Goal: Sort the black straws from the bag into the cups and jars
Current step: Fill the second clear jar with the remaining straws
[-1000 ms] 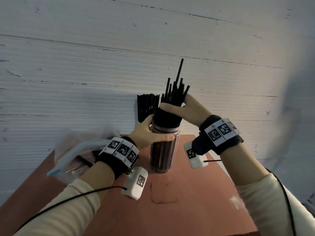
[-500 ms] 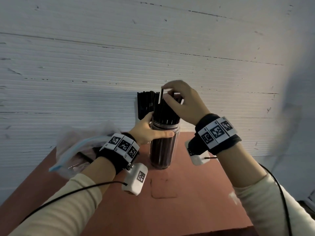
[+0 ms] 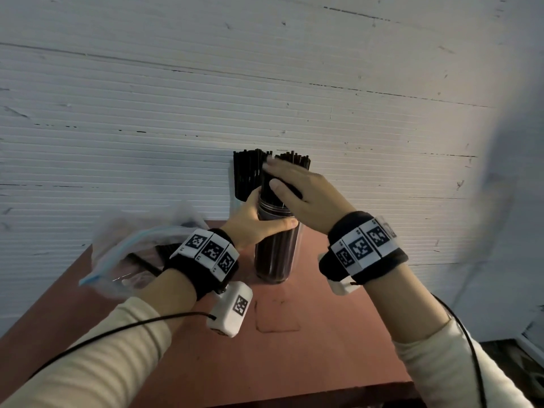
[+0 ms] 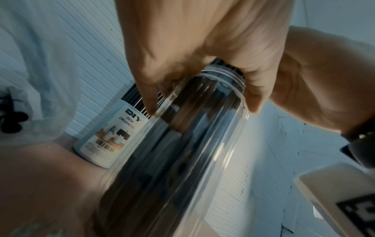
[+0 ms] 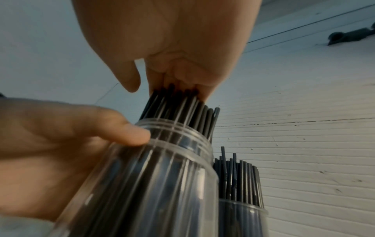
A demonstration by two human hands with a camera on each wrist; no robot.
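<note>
A clear jar (image 3: 275, 254) (image 4: 182, 144) (image 5: 152, 184) packed with black straws (image 5: 178, 109) stands on the reddish table (image 3: 294, 354). My left hand (image 3: 256, 226) (image 5: 61, 136) grips the jar just below its threaded neck, thumb in front. My right hand (image 3: 297, 188) (image 4: 192, 48) (image 5: 172, 48) lies flat on the straw tops, fingers straight, palm pressing on their ends. At the left sits the clear bag (image 3: 126, 245) with a few black straws in it.
Behind the jar, against the white ribbed wall, stand two more containers full of black straws (image 3: 248, 172) (image 5: 239, 184); one is a cup labelled "DIY desk organizer" (image 4: 113, 136). The table's front edge is near me.
Straws that stuck up unevenly out of the jar are now pushed down level. My right hand went from gripping the bundle, to pinching one straw, to lying flat on top.
</note>
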